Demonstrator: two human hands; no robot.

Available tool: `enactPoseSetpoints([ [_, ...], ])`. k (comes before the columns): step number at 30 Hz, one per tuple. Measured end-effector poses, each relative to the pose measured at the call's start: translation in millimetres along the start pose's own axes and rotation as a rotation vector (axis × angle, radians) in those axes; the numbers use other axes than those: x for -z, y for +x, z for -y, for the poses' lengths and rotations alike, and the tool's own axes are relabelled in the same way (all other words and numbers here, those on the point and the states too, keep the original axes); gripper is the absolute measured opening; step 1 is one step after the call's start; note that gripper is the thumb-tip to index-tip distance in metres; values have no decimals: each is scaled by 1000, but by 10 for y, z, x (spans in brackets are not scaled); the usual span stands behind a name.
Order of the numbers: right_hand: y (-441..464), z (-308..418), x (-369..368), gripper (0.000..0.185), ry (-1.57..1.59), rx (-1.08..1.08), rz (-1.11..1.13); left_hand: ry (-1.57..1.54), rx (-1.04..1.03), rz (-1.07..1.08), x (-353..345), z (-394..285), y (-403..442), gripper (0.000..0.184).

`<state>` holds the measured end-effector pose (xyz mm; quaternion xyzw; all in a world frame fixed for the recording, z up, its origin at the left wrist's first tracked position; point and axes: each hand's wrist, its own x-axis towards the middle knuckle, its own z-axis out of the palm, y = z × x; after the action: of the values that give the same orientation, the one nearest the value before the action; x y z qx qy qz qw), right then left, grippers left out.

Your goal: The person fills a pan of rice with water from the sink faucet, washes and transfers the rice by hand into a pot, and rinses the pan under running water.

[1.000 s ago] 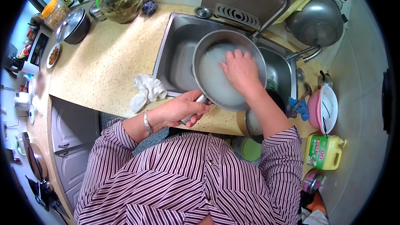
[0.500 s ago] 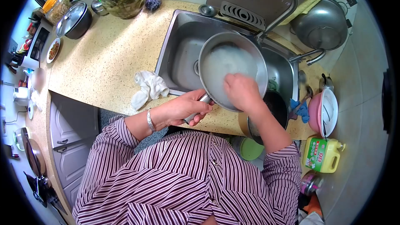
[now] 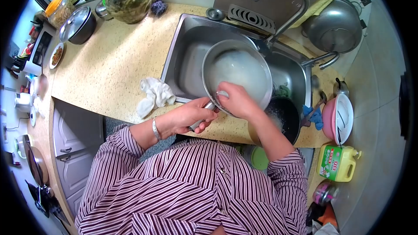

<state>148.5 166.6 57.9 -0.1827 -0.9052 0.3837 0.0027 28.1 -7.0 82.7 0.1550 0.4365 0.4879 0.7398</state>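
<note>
A metal pan (image 3: 237, 67) with cloudy whitish liquid in it is held over the double sink (image 3: 185, 54). My left hand (image 3: 196, 115) is wrapped round the pan's handle. Inside the pan, by the near wall close to the handle, is my right hand (image 3: 237, 99) with its fingers curled. A small pale edge shows at those fingertips, but I cannot make out what it is. Right of the pan, a dark pan (image 3: 285, 119) stands at the sink's near edge, partly behind my right forearm. Something green (image 3: 284, 90) lies in the right basin.
A white cloth (image 3: 156, 95) lies on the counter left of the sink. The faucet (image 3: 298, 13) arches over from behind. At right are a pink basin (image 3: 330, 117), a blue cloth (image 3: 314, 115) and a yellow-green jug (image 3: 337, 162). A large jar (image 3: 128, 1) stands at back left.
My right hand has moved left and toward me, from the middle of the pan to its near wall by the handle. The pan has shifted slightly left.
</note>
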Motion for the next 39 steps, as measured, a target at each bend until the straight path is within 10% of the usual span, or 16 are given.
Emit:
enactPoseSetpoints([
  [3, 58, -37, 32, 21, 113, -6, 6, -13, -8, 17, 7, -11, -13, 17],
  [5, 88, 170, 196, 14, 517, -426, 70, -12, -10, 37, 9, -26, -27, 16],
  [24, -758, 16, 1079, 12, 973, -339, -282, -83, -14, 47, 60, -14, 43, 20],
  [30, -1536, -480, 663, 12, 177, -313, -562, -41, -26, 59, 101, -63, 61, 22],
  [32, -1704, -644, 496, 14, -580, -225, -243, -41, -30, 56, 77, -74, 50, 22],
  [39, -1553, -661, 775, 11, -26, -444, -622, -8, -31, 65, 56, -90, 69, 21],
])
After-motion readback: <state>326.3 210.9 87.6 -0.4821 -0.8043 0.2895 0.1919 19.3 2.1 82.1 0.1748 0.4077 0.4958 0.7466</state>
